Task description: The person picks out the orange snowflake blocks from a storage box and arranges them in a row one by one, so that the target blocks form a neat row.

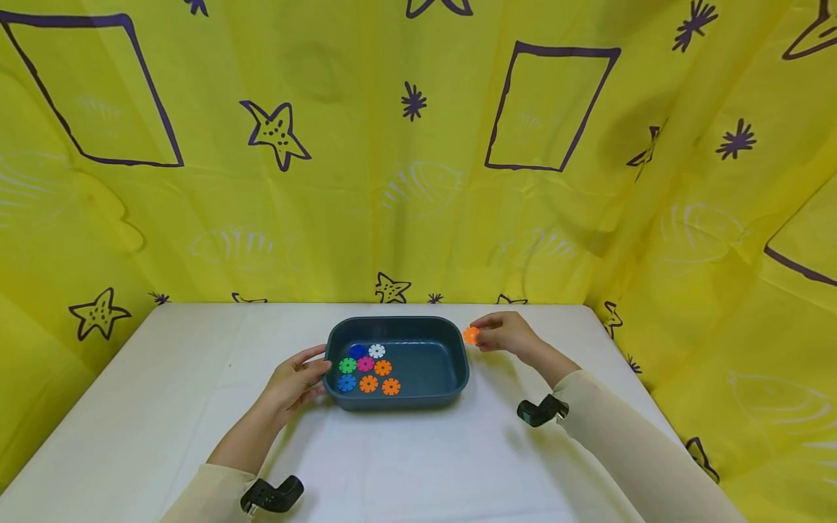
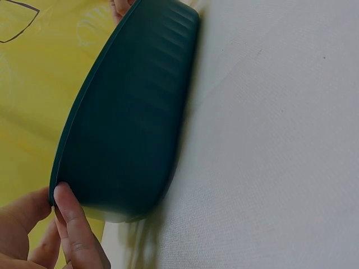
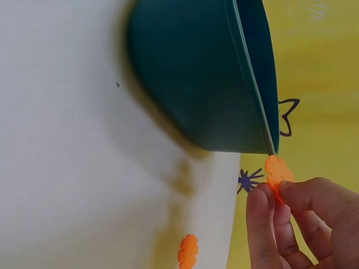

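Note:
A dark teal rectangular basin [image 1: 428, 398] sits on the table. My left hand [image 1: 294, 381] pinches its left rim, thumb inside and fingers outside; the left wrist view shows the fingers [image 2: 76, 224] at that edge. Just beyond the right rim, my right hand [image 1: 513, 335] pinches an orange notched plastic disc [image 1: 471, 335] between thumb and fingers. In the right wrist view this orange disc [image 3: 277, 174] appears close to the basin's rim. Inside the basin, toward the left, lie several notched discs: orange [image 1: 391, 386], white [image 1: 376, 351], pink [image 1: 365, 364], green [image 1: 347, 365] and blue [image 1: 346, 383].
Another orange disc [image 3: 188, 251] is on the table below the right hand; the head view does not show it. A white cloth covers the table [image 1: 405, 465]. Yellow patterned curtains [image 1: 353, 218] hang behind and at both sides.

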Tool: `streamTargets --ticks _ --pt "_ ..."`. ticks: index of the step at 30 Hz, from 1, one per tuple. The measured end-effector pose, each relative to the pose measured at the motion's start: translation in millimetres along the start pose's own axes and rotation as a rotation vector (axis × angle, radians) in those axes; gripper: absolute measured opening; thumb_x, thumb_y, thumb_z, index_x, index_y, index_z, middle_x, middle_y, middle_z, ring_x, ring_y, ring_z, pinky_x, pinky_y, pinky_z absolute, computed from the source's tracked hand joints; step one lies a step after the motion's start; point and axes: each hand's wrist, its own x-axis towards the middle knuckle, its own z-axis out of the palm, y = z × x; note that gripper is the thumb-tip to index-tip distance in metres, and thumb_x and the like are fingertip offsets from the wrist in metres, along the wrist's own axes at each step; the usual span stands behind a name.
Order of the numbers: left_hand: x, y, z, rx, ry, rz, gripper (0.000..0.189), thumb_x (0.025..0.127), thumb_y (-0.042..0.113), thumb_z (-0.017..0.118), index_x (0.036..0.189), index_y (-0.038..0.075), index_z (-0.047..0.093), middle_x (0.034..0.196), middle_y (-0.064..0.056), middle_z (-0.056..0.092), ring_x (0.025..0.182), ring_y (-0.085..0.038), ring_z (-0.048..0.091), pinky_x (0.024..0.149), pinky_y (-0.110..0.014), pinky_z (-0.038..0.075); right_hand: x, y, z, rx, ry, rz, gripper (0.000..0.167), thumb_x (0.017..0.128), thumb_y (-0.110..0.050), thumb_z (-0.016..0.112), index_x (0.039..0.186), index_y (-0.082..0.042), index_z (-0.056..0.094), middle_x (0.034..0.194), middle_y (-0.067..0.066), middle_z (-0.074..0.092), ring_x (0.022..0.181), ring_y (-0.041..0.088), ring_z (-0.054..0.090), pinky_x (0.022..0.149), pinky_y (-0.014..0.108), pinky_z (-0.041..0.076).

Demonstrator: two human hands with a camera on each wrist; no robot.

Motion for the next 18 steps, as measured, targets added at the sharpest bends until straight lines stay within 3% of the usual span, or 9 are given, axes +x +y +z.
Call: streamTargets --ticks 10,18 --pt "-2.2 1.0 1.3 0.0 0.003 -0.008 0.051 0.097 0.013 0.062 0.145 0.006 0.046 0.105 -0.005 0.059 0.08 -0.01 0.064 0.068 -0.02 0.057 -0.9 5.9 -8.3 0.025 -0.001 -0.025 0.035 0.09 0.005 0.063 0.122 0.018 0.057 0.091 0.008 0.07 0.077 0.015 0.07 0.079 0.037 0.059" --pt "-2.1 1.1 1.4 0.0 0.002 -0.004 0.051 0.097 0.012 0.062 0.145 0.006 0.046 0.103 -0.004 0.06 0.08 -0.011 0.064 0.068 -0.02 0.056 -0.6 9.1 -12.7 0.018 0.02 -0.006 0.035 0.091 0.004 0.063 0.123 0.018 0.057 0.1 0.016 0.07 0.082 0.023 0.072 0.078 0.037 0.059"
